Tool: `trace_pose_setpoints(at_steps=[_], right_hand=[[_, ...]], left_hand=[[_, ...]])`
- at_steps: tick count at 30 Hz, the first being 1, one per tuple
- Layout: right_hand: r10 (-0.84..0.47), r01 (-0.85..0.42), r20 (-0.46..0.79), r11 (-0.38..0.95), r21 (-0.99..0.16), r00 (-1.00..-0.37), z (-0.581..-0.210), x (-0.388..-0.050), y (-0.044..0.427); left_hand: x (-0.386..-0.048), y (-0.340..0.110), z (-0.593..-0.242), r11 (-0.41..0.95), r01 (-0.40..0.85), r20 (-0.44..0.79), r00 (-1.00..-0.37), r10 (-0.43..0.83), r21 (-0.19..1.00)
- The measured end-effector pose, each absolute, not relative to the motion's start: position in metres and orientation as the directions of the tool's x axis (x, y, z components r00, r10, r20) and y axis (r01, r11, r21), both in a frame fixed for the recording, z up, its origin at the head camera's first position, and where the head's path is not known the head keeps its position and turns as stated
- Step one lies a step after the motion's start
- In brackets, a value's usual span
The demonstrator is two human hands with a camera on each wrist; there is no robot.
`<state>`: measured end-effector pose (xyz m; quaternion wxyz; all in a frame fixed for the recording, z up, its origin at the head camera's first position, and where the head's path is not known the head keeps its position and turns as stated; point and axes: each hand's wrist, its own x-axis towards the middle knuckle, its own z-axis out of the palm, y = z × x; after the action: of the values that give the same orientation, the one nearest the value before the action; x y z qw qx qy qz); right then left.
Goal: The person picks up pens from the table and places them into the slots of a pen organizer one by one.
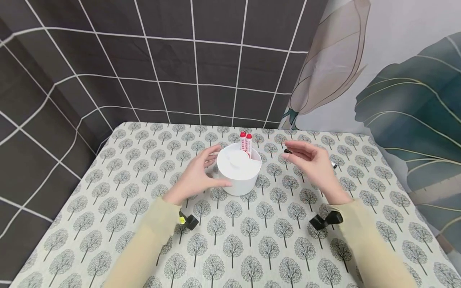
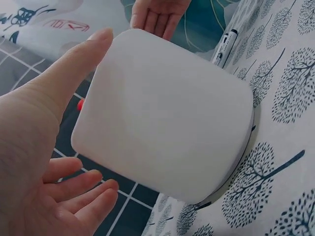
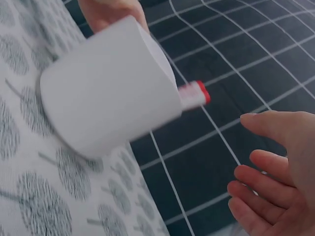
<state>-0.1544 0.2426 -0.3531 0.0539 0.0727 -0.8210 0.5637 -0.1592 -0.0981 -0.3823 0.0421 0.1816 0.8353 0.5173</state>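
A round white desk organizer [image 1: 239, 182] stands on the table in the head view. Two white red-capped markers [image 1: 246, 145] stick up from its rear compartment; a red cap [image 3: 203, 92] shows in the right wrist view. My left hand [image 1: 199, 172] lies around the organizer's left side, fingers spread and thumb across its front; whether it touches is unclear. In the left wrist view the thumb [image 2: 74, 69] is by the rim and the other fingers are apart from the wall. My right hand [image 1: 311, 166] hovers to the right of the organizer, empty, fingers loosely bent.
A black-and-white pen [image 2: 225, 47] lies on the table, partly hidden behind my right hand in the head view. The tree-print tablecloth [image 1: 230, 228] covers the table. A dark grid-patterned curtain [image 1: 173, 60] and a leaf-print cloth [image 1: 414, 100] hang behind.
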Motion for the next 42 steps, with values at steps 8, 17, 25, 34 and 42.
trace_pose_setpoints(at_steps=[8,17,25,34,42], right_hand=[[0.017,-0.089,0.110,0.477,-0.875,-0.994,-0.355,-0.146,0.277],[0.076,-0.024,0.079,0.547,-0.837,-0.994,-0.363,-0.138,0.311],[0.081,0.021,0.036,0.617,-0.787,-0.996,-0.378,-0.139,0.331],[0.010,-0.014,0.025,0.622,-0.783,-1.000,-0.404,-0.147,0.342],[0.007,-0.039,0.061,0.685,-0.727,-0.998,-0.419,-0.152,0.343]], left_hand=[[-0.161,-0.089,-0.384,0.422,0.288,0.142,-0.928,0.344,0.860],[-0.163,-0.090,-0.389,0.428,0.289,0.156,-0.935,0.319,0.857],[-0.164,-0.091,-0.389,0.428,0.292,0.159,-0.934,0.319,0.855],[-0.167,-0.089,-0.391,0.385,0.314,0.187,-0.924,0.333,0.868],[-0.167,-0.087,-0.392,0.381,0.314,0.186,-0.923,0.338,0.869]])
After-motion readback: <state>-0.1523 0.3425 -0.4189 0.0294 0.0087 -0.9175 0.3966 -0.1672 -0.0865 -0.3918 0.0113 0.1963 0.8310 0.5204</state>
